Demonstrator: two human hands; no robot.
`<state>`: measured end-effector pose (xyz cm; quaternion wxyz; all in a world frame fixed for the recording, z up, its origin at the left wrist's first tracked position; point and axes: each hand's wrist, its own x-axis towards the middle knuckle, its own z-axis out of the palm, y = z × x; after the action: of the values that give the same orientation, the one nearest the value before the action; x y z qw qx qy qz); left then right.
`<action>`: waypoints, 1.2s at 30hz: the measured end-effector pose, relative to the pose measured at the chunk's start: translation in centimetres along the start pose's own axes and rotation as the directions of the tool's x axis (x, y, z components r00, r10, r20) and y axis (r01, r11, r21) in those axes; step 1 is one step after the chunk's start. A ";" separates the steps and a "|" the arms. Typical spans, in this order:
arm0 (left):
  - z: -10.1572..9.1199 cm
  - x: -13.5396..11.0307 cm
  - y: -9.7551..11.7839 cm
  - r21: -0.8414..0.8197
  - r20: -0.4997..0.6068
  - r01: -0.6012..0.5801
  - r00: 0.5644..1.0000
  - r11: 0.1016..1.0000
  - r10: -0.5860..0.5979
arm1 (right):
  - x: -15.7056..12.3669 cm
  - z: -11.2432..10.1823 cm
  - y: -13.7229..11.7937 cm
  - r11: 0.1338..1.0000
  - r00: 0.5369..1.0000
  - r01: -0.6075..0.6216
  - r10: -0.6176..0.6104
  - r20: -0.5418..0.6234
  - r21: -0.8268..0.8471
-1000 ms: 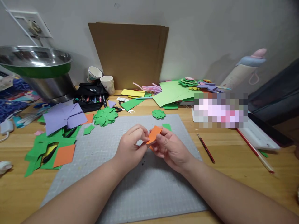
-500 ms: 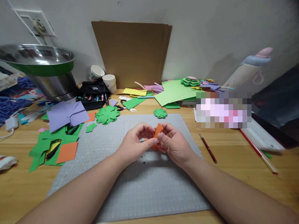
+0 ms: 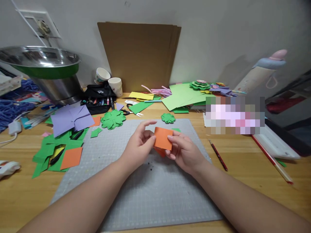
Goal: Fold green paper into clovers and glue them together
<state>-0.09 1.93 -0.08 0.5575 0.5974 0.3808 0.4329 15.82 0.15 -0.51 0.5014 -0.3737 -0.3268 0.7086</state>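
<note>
A folded orange paper piece [image 3: 163,138] is held up between both hands over the grey cutting mat [image 3: 136,197]. My left hand [image 3: 138,145] pinches its left edge with thumb and fingers, the forefinger stretched above it. My right hand [image 3: 184,152] grips its right side, fingers curled behind and thumb on the front. The flat square face of the paper is turned toward me, with a darker orange fold showing below it.
Green paper flowers [image 3: 113,118] [image 3: 167,117] lie at the mat's far edge. Green, purple and orange scraps [image 3: 70,157] pile at the left. Scissors [image 3: 128,112], a pen case [image 3: 98,98], cups [image 3: 115,85], a steel bowl [image 3: 41,63], cardboard [image 3: 139,55], and a red pencil [image 3: 218,154] at the right.
The orange paper has been turned from a narrow tilted edge to its flat square face toward me. My left forefinger has lifted and stretched out. The view drifted slightly left.
</note>
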 end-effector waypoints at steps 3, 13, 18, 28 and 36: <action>-0.3 0.1 0.2 0.284 0.109 -0.150 0.986 0.947 0.123 | 0.3 -0.2 0.0 1.000 0.998 -0.002 0.004 -0.056 0.023; -0.9 0.4 0.3 0.325 0.028 -0.235 0.971 0.916 0.239 | 0.1 -0.2 0.0 0.998 1.000 -0.007 0.006 -0.013 -0.069; -0.1 0.6 0.0 -0.048 -0.056 -0.052 0.997 0.998 0.049 | -0.3 -0.1 0.3 0.985 0.994 0.085 -0.074 0.077 -0.149; 0.2 0.3 0.1 -0.170 -0.044 0.128 0.990 0.977 -0.137 | -0.5 0.3 0.6 0.930 0.989 0.146 -0.131 0.066 -0.338; 0.4 0.3 0.4 -0.192 -0.047 0.155 0.985 0.969 -0.167 | -0.5 0.3 0.5 0.943 0.986 0.163 -0.165 0.018 -0.292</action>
<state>0.35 2.05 0.31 0.6324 0.4952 0.4028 0.4389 15.47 -0.48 -0.69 0.4990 -0.4177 -0.4560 0.6071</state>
